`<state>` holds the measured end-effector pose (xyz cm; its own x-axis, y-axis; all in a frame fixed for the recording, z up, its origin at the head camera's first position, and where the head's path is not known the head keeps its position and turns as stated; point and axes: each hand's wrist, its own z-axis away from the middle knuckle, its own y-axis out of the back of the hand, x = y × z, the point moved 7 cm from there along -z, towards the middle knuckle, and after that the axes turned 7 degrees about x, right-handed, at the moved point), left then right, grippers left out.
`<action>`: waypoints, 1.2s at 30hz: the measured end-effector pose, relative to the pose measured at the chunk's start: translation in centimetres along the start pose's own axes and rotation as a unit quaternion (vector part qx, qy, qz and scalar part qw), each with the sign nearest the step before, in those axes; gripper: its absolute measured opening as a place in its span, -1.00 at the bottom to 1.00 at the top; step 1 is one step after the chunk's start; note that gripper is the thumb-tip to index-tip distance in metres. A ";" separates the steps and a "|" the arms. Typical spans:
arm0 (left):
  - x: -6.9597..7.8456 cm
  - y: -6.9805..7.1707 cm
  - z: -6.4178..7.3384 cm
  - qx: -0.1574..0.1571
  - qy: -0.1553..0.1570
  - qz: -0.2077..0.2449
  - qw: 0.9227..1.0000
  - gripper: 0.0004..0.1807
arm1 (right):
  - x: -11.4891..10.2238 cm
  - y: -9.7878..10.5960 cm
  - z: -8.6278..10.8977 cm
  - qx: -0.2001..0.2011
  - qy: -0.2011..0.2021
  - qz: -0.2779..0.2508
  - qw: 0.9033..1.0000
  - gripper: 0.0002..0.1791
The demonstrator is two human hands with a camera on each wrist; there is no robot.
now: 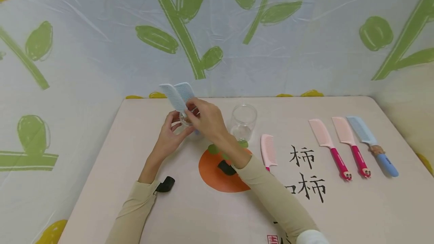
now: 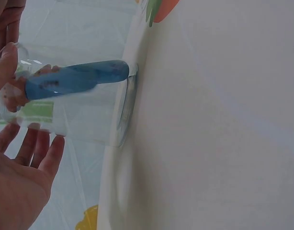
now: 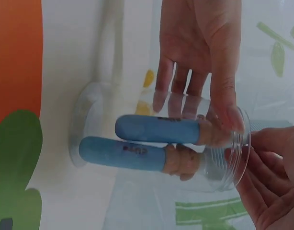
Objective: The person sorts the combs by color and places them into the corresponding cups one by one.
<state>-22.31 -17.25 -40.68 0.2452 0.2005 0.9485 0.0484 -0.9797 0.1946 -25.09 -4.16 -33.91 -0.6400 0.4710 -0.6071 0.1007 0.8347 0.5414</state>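
My left hand [image 1: 169, 133] grips a clear glass jar [image 2: 82, 124] near its mouth, thumb on one side and fingers on the other. Two light blue combs, one on the left [image 1: 172, 96] and one on the right [image 1: 184, 91], stand in the jar with toothed ends sticking out above the rim. Through the glass, the right wrist view shows both blue handles [image 3: 159, 129], each with a brown figure at its neck. One handle reaches lower than the other. At the jar's mouth my right hand [image 1: 208, 119] pinches a comb just below its teeth, hiding part of the rim.
A second clear glass jar [image 1: 244, 118] stands to the right of the hands. Beside it lies a pink comb [image 1: 269, 150], partly covered by the right sleeve. Farther right are two pink combs [image 1: 322, 133] [image 1: 344, 131] and a blue comb [image 1: 364, 131]. A patterned cloth wall [image 1: 288, 59] rises behind the table.
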 end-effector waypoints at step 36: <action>0.6 -0.2 0.3 0.000 0.018 -0.020 1.000 -0.21 | 1.7 3.4 1.6 -0.032 -0.032 -0.065 0.997 -0.87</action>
<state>-21.93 -16.97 -40.25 0.2077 0.2393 0.9485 0.0579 -0.9709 0.2323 -24.69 -0.08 -34.05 -0.5944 0.3781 -0.7097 -0.0312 0.8711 0.4902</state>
